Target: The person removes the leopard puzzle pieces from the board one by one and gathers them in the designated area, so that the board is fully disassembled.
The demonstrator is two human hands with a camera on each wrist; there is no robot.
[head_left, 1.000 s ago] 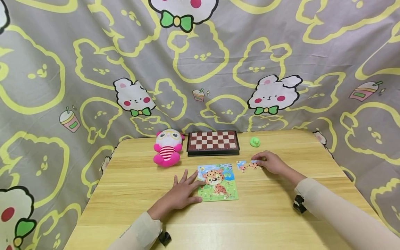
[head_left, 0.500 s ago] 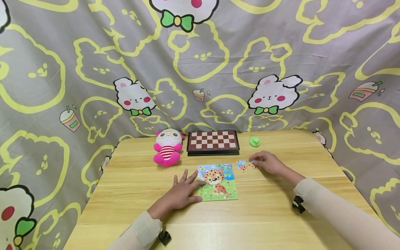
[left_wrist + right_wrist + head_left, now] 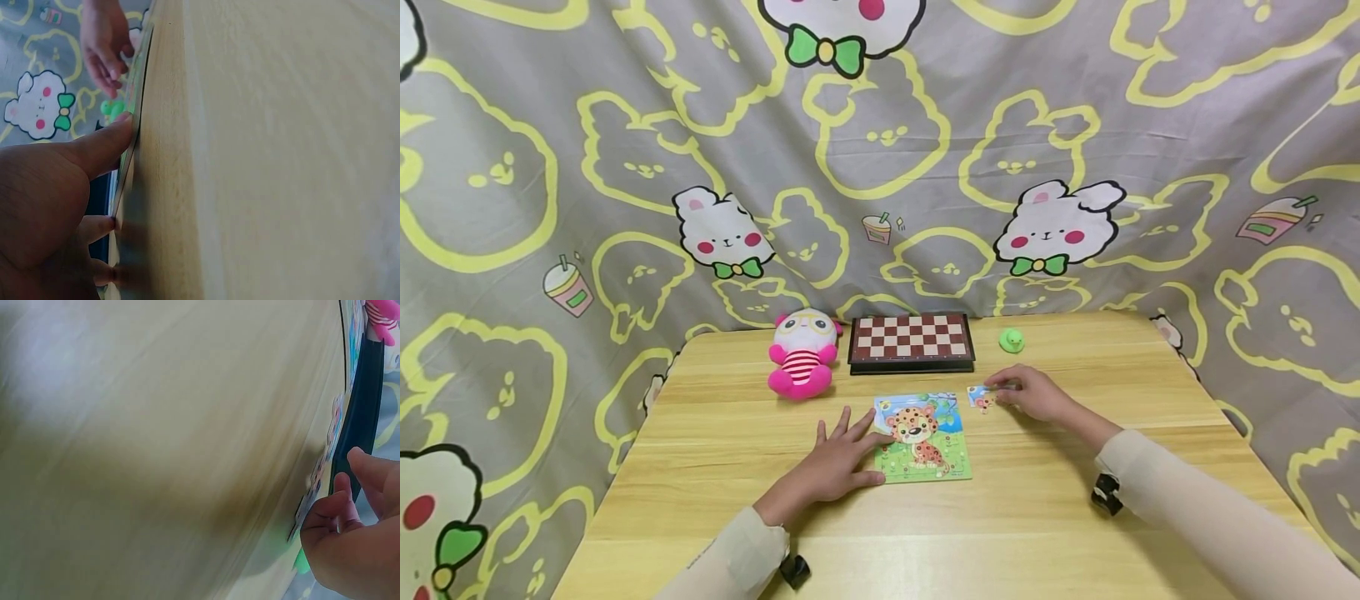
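Observation:
A jigsaw puzzle board [image 3: 928,450] with a spotted leopard cub on it lies mid-table in the head view. My left hand [image 3: 838,462] rests at its left side, fingers spread, with fingertips over the edge; the left wrist view shows the thumb [image 3: 109,144] against the board's edge. To the right of the board lies a loose puzzle piece [image 3: 979,397] with blue sky and a spotted patch. Close over the loose pieces is my right hand [image 3: 1033,392], hiding part of them. In the right wrist view its bent fingers stand apart beside the row of puzzle pieces [image 3: 319,472], nothing visible between them.
A folded chessboard [image 3: 912,343] lies behind the puzzle board. Left of it sits a pink panda plush [image 3: 802,358], and a small green duck toy [image 3: 1012,340] stands at the right. A patterned curtain [image 3: 925,167] hangs along the table's back edge.
My right hand has moved left across the loose pieces, covering the one that showed to the right before. The left hand and the board have stayed in place.

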